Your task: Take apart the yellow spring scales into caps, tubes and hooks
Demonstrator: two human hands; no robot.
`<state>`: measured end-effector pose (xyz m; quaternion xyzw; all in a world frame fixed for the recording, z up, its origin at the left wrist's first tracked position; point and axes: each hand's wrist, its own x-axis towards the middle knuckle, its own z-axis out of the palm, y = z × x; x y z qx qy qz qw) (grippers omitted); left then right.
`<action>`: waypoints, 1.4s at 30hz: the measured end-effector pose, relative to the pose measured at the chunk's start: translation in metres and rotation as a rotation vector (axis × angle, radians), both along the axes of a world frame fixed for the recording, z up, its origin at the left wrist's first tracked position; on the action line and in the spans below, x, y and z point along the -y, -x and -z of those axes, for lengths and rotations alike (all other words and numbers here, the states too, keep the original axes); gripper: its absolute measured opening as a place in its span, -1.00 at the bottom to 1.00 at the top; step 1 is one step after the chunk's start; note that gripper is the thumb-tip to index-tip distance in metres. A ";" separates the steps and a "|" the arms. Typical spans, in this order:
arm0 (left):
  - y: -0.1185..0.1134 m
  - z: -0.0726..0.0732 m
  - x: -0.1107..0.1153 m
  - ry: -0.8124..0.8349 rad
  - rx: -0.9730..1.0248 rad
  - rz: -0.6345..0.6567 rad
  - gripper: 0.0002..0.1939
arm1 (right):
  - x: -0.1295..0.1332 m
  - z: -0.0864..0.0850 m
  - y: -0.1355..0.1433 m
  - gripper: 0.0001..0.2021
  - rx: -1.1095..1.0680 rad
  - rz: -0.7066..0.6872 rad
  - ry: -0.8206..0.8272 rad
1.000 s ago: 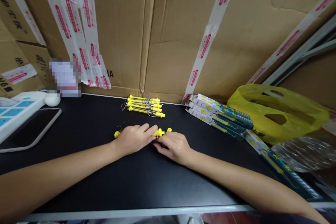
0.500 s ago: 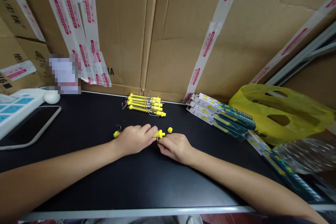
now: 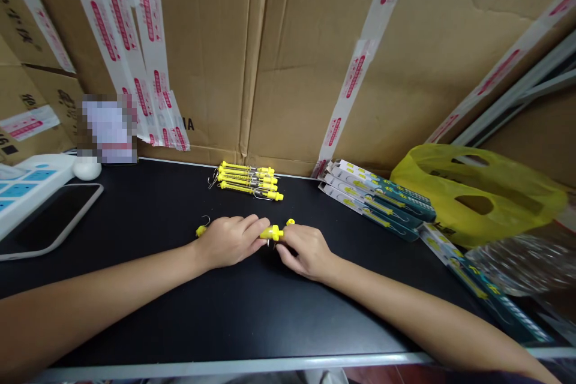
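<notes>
My left hand is wrapped around a yellow tubular spring scale, which lies roughly level just above the black table. A thin metal hook sticks up from its left end, and most of the tube is hidden by my fingers. At the right end, my right hand has curled fingers against the narrow yellow tip, with the thumb below. A small bit of metal hook shows between the hands. Just behind my right fingers sits a small yellow cap, partly covered.
Several yellow spring scales lie in a row at the back. Printed boxes and a yellow plastic bag are on the right. A phone and a white power strip lie left. Cardboard stands behind.
My right fingers have shifted slightly up onto the scale's tip, and the thumb has come away from the metal hook. My left hand keeps its hold. The cap is now partly covered.
</notes>
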<state>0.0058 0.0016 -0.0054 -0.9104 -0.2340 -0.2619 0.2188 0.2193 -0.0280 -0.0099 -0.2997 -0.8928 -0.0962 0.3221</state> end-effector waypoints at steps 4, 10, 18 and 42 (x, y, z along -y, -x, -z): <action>0.000 0.002 0.001 0.003 0.040 0.067 -0.74 | -0.003 0.001 0.000 -0.87 -0.132 -0.052 0.248; -0.003 0.000 0.002 0.002 0.063 0.122 -0.77 | -0.008 0.006 0.002 -0.69 -0.151 -0.156 0.229; -0.005 -0.005 0.010 0.072 0.001 0.058 -0.72 | -0.006 0.008 0.001 -0.68 -0.132 -0.187 0.218; 0.000 -0.011 0.010 0.112 0.021 0.038 -0.68 | 0.004 0.008 0.010 -0.73 -0.279 -0.149 0.416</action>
